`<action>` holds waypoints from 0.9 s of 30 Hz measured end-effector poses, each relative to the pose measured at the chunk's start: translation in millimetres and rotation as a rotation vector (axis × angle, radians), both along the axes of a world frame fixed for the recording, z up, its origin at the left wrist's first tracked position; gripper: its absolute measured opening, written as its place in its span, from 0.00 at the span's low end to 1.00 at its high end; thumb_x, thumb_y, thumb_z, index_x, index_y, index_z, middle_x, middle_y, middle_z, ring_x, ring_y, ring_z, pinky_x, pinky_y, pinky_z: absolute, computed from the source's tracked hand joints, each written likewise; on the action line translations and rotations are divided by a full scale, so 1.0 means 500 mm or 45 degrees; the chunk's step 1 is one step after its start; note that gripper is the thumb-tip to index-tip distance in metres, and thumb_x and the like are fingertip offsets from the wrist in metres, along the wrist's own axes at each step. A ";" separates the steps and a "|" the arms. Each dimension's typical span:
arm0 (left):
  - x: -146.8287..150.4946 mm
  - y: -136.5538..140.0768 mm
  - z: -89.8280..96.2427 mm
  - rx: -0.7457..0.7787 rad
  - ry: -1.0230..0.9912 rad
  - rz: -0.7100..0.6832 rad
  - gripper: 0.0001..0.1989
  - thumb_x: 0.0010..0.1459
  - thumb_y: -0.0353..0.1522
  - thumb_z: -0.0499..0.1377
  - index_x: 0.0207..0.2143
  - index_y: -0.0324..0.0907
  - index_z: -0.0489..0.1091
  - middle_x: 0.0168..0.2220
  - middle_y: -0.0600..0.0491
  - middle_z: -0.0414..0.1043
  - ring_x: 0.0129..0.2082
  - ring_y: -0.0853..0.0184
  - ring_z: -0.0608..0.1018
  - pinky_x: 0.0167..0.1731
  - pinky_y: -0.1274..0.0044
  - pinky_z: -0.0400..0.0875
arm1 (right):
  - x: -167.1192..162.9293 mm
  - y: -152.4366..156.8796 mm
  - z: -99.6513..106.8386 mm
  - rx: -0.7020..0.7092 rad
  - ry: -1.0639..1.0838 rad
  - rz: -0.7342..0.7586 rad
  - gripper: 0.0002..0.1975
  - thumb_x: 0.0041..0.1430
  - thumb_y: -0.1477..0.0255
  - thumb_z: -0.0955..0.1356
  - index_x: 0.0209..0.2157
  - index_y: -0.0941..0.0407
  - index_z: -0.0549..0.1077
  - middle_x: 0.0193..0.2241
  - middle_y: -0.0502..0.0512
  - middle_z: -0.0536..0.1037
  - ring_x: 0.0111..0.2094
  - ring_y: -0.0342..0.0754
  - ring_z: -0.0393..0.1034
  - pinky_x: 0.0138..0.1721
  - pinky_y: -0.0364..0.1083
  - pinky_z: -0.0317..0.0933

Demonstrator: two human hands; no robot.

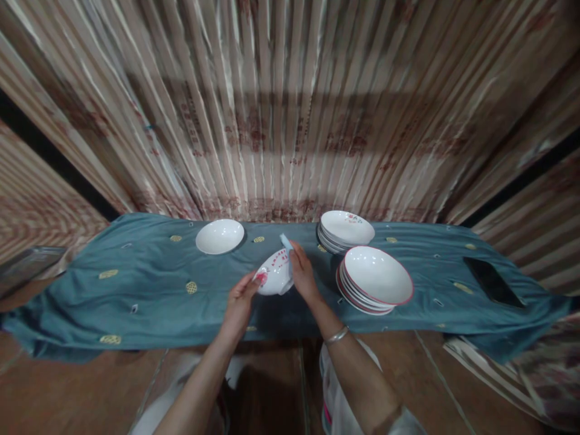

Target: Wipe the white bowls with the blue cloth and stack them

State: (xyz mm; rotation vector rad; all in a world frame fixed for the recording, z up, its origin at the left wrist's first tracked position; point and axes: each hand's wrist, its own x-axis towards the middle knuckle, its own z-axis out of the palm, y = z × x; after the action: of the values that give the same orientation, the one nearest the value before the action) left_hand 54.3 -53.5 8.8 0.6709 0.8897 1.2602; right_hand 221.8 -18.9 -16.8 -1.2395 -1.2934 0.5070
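My left hand (239, 300) grips the near rim of a white bowl (273, 273) with red markings, tilted up over the teal cloth (149, 296). My right hand (302, 273) presses a light blue wipe (286, 242) against the bowl's far edge. A silver bangle (337, 335) circles my right wrist. Just right of my right hand is a stack of red-rimmed white bowls (376, 279), and behind it a second stack of white bowls (347, 229). A single white bowl (220, 235) rests alone at the back left.
The teal cloth with gold motifs covers a long low surface in front of a striped curtain wall (281, 109). A dark phone (493, 283) lies flat at the right end. A tiled floor (81, 386) lies below, and a grey tray edge (27, 266) shows at the far left.
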 end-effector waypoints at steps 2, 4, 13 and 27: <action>0.002 0.002 0.002 0.022 0.013 0.031 0.16 0.40 0.32 0.74 0.35 0.40 0.80 0.32 0.52 0.83 0.33 0.64 0.80 0.35 0.78 0.71 | -0.010 -0.007 0.006 0.017 -0.117 0.020 0.24 0.69 0.60 0.55 0.58 0.52 0.70 0.60 0.55 0.71 0.62 0.49 0.63 0.66 0.51 0.53; 0.006 0.004 0.004 0.025 0.015 0.059 0.15 0.40 0.32 0.74 0.34 0.40 0.80 0.31 0.52 0.82 0.32 0.64 0.80 0.34 0.78 0.71 | -0.019 -0.018 0.014 0.014 -0.227 0.027 0.25 0.71 0.61 0.54 0.60 0.53 0.68 0.62 0.57 0.68 0.65 0.49 0.60 0.67 0.53 0.51; 0.000 0.009 -0.007 0.044 0.006 0.117 0.09 0.46 0.35 0.70 0.29 0.41 0.77 0.27 0.53 0.79 0.34 0.64 0.80 0.36 0.77 0.71 | -0.086 -0.096 0.044 0.242 -0.814 0.119 0.25 0.69 0.70 0.59 0.66 0.52 0.60 0.68 0.58 0.57 0.72 0.57 0.40 0.69 0.63 0.45; -0.012 0.008 0.007 -0.005 -0.086 0.154 0.22 0.37 0.43 0.74 0.30 0.37 0.79 0.30 0.48 0.82 0.39 0.58 0.82 0.44 0.70 0.74 | -0.098 -0.087 0.048 0.183 -0.871 0.070 0.24 0.69 0.67 0.59 0.65 0.48 0.61 0.67 0.55 0.61 0.70 0.55 0.45 0.68 0.61 0.42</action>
State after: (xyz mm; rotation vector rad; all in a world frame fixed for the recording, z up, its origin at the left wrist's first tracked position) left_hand 48.2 -49.4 12.5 0.5749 0.8872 1.3807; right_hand 172.7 -62.4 7.1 -1.3066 -1.9007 0.0078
